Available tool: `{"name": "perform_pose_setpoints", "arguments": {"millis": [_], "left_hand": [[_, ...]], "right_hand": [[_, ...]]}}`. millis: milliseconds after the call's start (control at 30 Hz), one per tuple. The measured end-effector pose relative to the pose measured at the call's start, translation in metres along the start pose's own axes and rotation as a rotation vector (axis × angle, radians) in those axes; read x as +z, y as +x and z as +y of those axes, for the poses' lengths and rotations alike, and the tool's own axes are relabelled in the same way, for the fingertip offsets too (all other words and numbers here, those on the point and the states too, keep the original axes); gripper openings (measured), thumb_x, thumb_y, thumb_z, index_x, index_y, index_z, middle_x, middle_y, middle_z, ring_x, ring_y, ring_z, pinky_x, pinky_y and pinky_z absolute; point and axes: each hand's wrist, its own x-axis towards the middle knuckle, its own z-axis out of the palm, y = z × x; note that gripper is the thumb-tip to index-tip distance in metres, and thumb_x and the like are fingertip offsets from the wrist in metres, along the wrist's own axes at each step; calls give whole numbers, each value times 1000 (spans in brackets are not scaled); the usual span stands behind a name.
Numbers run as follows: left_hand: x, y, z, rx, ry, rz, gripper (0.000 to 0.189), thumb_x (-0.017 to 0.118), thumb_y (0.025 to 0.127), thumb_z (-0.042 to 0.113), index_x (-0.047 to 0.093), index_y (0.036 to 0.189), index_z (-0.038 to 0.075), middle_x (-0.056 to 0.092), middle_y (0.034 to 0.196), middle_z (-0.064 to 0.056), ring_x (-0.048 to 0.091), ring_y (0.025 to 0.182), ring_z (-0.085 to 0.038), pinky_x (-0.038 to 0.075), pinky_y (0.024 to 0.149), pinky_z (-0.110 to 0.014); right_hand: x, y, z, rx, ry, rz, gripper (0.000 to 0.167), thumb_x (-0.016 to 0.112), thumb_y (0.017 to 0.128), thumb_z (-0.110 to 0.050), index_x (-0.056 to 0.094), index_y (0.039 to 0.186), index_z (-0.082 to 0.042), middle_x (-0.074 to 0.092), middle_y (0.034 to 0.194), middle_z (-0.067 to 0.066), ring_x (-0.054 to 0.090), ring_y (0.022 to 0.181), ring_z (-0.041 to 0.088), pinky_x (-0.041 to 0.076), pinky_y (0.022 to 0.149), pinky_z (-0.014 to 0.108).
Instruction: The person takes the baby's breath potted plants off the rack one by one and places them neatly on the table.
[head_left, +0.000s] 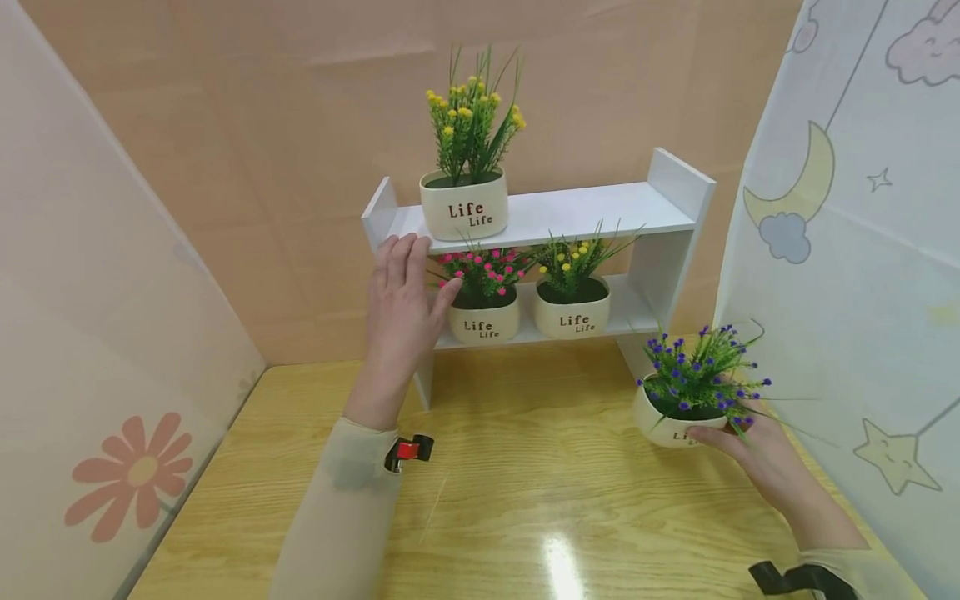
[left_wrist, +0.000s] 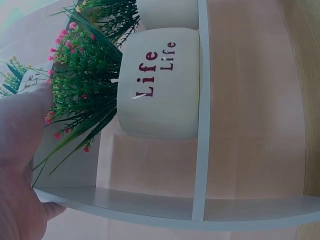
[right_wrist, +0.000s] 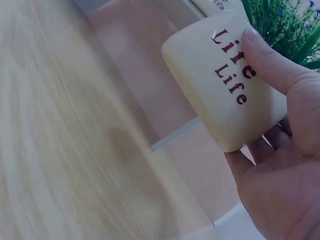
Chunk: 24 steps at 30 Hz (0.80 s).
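Note:
My left hand (head_left: 405, 292) touches the upper left corner of a white two-tier shelf (head_left: 585, 212), its thumb apart from the fingers and in front of pink flowers. Beside the fingertips, a yellow-flowered pot (head_left: 467, 208) stands on the top board. On the lower board are a pink-flowered pot (left_wrist: 160, 85) and a smaller yellow-flowered pot (head_left: 573, 312). At the right, my right hand (head_left: 765, 450) holds a cream "Life" pot with purple flowers (right_wrist: 220, 85) above the table, thumb on its front and fingers beneath and behind.
The shelf stands on a wood-grain table (head_left: 517, 467) against a peach back wall (head_left: 300, 150). Printed white panels close in both sides; the right panel (head_left: 847, 333) is near my right hand. Black straps (head_left: 806, 579) are on my wrists.

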Motion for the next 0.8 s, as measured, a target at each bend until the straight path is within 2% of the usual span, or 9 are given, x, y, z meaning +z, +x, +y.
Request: {"name": "perform_pose_setpoints", "arguments": {"millis": [67, 133, 200, 300, 367, 433, 567, 700, 800], "left_hand": [[0, 0, 0, 2, -1, 0, 74, 65, 111, 46, 35, 167, 8, 32, 171, -15, 15, 166, -33, 15, 136, -46], [0, 0, 0, 3, -1, -2, 74, 65, 112, 46, 35, 167, 7, 32, 171, -15, 15, 166, -33, 15, 136, -46], [0, 0, 0, 5, 0, -5, 73, 64, 112, 46, 35, 167, 7, 32, 171, -15, 15, 165, -33, 14, 136, -46], [1, 0, 0, 6, 0, -3, 73, 65, 112, 45, 35, 166, 7, 32, 170, -15, 14, 165, -33, 13, 136, -45], [1, 0, 0, 6, -2, 1, 73, 65, 112, 45, 35, 166, 7, 32, 170, -15, 14, 165, -34, 12, 136, -44], [2, 0, -1, 5, -5, 5, 72, 66, 111, 44, 35, 165, 7, 32, 169, -14, 14, 165, -34, 11, 137, -43], [3, -1, -1, -5, -11, 7, 73, 67, 111, 45, 36, 165, 8, 32, 170, -13, 14, 166, -33, 10, 137, -42], [2, -1, -1, -11, -13, 10, 73, 67, 111, 46, 36, 165, 9, 33, 170, -13, 14, 166, -32, 12, 136, -44], [2, -1, -1, -7, -11, 13, 73, 66, 111, 47, 36, 165, 9, 33, 170, -12, 15, 166, -31, 14, 136, -46]], "right_hand": [[0, 0, 4, 16, -3, -10, 72, 77, 106, -33, 46, 167, -13, 46, 166, 18, 50, 143, 38, 41, 108, 24], [-1, -2, 10, 18, -14, -17, 73, 77, 105, -34, 46, 167, -10, 44, 166, 23, 46, 143, 49, 40, 107, 26], [-1, -3, 15, 10, -27, -16, 72, 76, 105, -34, 47, 167, -9, 48, 163, 24, 50, 140, 46, 41, 106, 27], [-1, -4, 22, -3, -57, -7, 65, 77, 105, -33, 55, 160, -8, 65, 141, 17, 63, 117, 25, 45, 87, 19], [-2, -4, 28, 1, -63, -8, 62, 77, 105, -32, 56, 158, -8, 68, 127, 13, 64, 103, 14, 49, 81, 22], [-2, -5, 33, 19, -56, -14, 61, 77, 105, -33, 57, 157, -8, 68, 117, 8, 61, 91, 9, 51, 75, 26], [-1, -6, 41, 55, -35, -24, 64, 76, 106, -35, 53, 160, -8, 66, 122, 9, 60, 92, 8, 51, 75, 26], [-1, -8, 44, 76, 3, -31, 69, 76, 107, -36, 48, 164, -8, 61, 139, 13, 58, 107, 6, 47, 82, 18], [-1, -8, 46, 100, 50, -43, 76, 74, 108, -37, 41, 169, -8, 48, 161, 19, 51, 138, 19, 36, 92, 6]]}}
